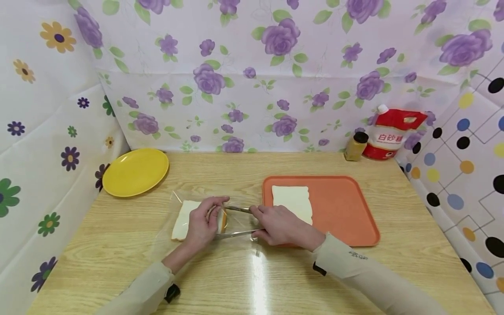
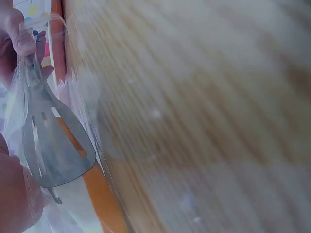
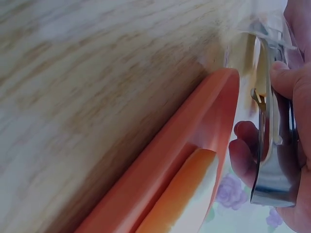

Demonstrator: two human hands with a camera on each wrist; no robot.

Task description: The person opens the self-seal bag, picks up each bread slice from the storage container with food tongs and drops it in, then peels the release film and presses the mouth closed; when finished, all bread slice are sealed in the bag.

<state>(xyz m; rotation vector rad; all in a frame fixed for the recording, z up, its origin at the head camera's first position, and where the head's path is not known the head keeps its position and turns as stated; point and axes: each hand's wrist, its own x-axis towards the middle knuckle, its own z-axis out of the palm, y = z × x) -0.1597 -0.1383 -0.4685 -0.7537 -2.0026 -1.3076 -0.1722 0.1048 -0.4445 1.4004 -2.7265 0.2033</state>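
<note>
A clear plastic bag [image 1: 240, 225] lies on the table with a bread slice [image 1: 183, 221] inside it. My left hand [image 1: 202, 223] grips the bag near its mouth, thumb and fingers curled around the film. Metal tongs [image 3: 277, 179] are held in my right hand [image 1: 281, 225], their arms spread and reaching into the bag's mouth. One slotted tong head [image 2: 60, 155] shows close to the bread's crust in the left wrist view. Another bread slice [image 1: 292, 201] lies on the left part of the orange tray [image 1: 342, 214], partly hidden behind my right hand.
A yellow plate [image 1: 135, 173] sits at the back left. At the back right stand a small jar with a black lid [image 1: 355, 146] and a red and white pouch [image 1: 390, 133]. Patterned cloth walls [image 1: 244, 87] border the wooden table [image 1: 220, 280].
</note>
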